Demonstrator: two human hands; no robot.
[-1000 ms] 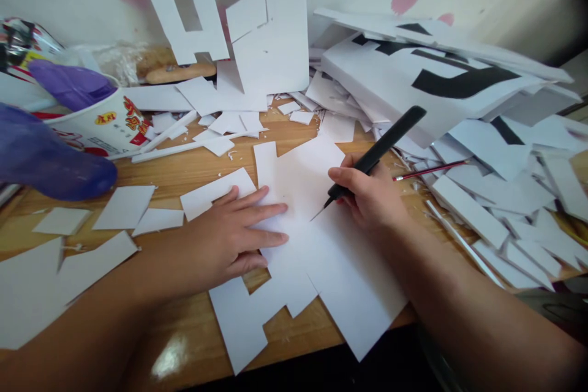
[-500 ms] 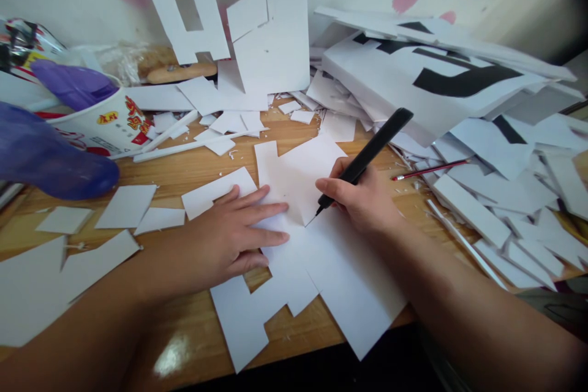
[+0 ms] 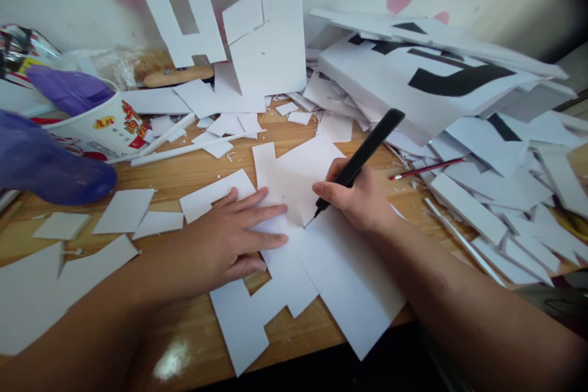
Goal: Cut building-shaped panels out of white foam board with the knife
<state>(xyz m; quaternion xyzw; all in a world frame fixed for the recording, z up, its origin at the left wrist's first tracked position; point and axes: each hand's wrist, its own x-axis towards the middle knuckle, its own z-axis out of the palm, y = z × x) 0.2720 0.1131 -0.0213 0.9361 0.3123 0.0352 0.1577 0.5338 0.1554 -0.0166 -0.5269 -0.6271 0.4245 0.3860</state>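
On my feed, 2 bare forearms point(image 3: 124, 300) angle in from the lower corners. I have the left grip point(image 3: 236, 229) lying palm down, fingers point(image 3: 264, 215) fanned; the right grip point(image 3: 362, 199) I hold curled in a pinch, thumb point(image 3: 331, 193) pointing leftward.

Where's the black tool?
Head view, just right of centre: the black tool is in the right hand, tip at the white sheet, right of the left hand.

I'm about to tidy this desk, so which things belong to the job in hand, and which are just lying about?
In the job:
slim black thin-tipped tool, in the right hand
notched white flat sheet, under the left hand

Apparently just lying about:
slim red pencil
round white printed tub
loose white flat offcuts
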